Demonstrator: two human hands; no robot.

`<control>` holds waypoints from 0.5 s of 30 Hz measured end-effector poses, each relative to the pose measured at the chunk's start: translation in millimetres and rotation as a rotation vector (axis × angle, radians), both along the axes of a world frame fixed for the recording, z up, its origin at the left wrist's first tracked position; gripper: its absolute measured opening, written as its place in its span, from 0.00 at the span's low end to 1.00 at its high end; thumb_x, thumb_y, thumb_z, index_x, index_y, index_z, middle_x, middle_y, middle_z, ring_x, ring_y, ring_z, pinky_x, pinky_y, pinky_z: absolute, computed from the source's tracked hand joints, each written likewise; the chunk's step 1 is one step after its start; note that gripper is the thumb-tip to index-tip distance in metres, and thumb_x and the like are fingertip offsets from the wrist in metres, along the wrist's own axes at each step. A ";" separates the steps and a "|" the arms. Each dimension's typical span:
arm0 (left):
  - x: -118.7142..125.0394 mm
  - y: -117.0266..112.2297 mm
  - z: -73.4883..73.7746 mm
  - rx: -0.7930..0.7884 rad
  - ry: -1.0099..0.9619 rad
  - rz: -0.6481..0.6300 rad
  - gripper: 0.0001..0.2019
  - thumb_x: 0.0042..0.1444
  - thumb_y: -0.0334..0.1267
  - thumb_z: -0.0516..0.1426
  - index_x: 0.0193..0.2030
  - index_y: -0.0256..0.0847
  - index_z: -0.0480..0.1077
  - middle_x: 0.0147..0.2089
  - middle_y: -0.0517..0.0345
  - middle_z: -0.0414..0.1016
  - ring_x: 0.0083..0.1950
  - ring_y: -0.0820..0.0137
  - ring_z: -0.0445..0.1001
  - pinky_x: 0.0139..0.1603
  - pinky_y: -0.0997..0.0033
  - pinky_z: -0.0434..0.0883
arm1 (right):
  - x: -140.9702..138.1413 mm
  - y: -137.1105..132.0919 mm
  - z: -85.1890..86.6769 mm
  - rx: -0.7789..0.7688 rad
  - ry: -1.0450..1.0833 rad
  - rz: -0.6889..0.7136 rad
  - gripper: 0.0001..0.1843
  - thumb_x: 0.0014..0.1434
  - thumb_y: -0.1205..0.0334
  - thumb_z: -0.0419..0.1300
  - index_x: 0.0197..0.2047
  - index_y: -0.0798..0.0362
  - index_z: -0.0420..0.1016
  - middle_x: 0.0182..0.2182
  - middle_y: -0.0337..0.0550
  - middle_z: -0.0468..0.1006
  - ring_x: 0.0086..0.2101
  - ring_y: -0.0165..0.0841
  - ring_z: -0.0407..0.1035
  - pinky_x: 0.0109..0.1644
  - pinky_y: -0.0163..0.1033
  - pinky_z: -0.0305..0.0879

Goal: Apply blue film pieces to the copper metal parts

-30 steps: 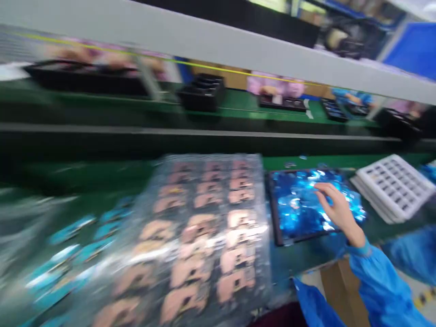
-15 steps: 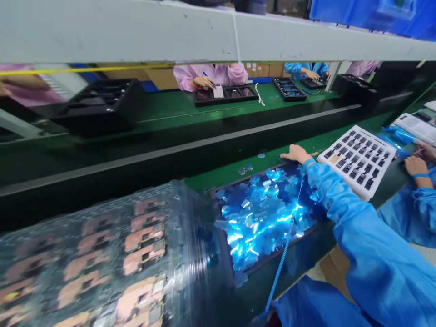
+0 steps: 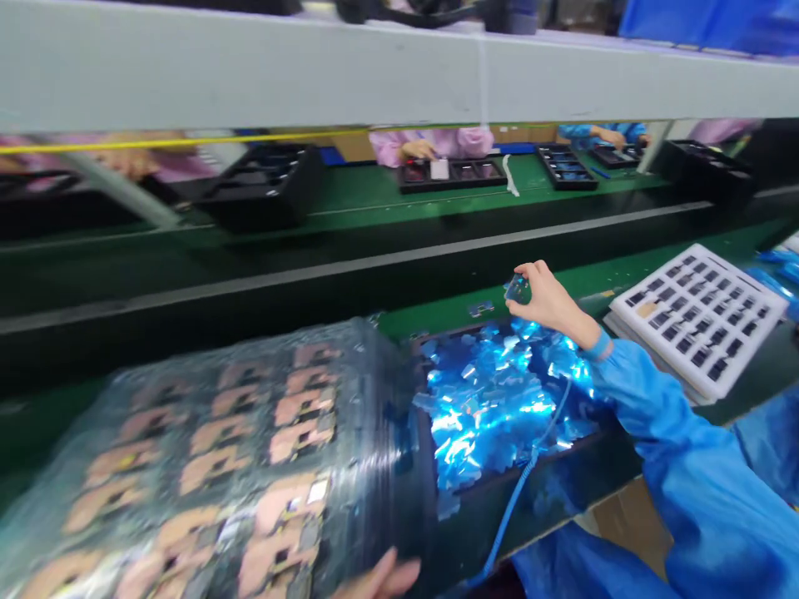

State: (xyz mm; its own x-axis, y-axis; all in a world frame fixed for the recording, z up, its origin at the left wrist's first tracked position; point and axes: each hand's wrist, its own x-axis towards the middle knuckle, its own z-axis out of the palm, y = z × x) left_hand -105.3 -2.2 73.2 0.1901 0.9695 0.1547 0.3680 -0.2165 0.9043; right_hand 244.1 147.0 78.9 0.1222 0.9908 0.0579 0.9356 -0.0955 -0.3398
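My right hand [image 3: 543, 295], in a blue sleeve, pinches a small, thin, see-through bluish piece [image 3: 517, 288] between thumb and fingers. It is raised over the far edge of a dark tray [image 3: 430, 466] heaped with shiny blue film scraps [image 3: 487, 408]. Left of that hand, a small cut-out part [image 3: 480, 309] lies on the green bench. My left hand [image 3: 380, 578] enters at the bottom edge, blurred, with fingertips stretched out and nothing seen in them. It is beside a stack of clear plastic trays [image 3: 355, 499] that hold copper-coloured circuit boards [image 3: 300, 437] in rows.
A white foam tray [image 3: 717, 374] with rows of small black parts is at the right. A blue coiled cord [image 3: 512, 516] crosses the film tray's front edge. A dark channel [image 3: 374, 283] runs behind; beyond it, co-workers' hands [image 3: 418, 150] work at black trays. A pale beam [image 3: 280, 75] spans above.
My right hand has lifted off the bench and now pinches the small see-through piece. My left hand has come into view at the bottom. The camera has turned slightly left.
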 end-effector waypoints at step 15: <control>53.7 -29.7 -4.6 -0.146 -0.510 0.413 0.09 0.59 0.42 0.69 0.42 0.39 0.82 0.31 0.59 0.78 0.29 0.71 0.75 0.31 0.75 0.76 | -122.4 -125.6 16.8 0.208 0.772 0.710 0.09 0.71 0.55 0.69 0.52 0.47 0.80 0.44 0.45 0.81 0.40 0.37 0.78 0.40 0.42 0.82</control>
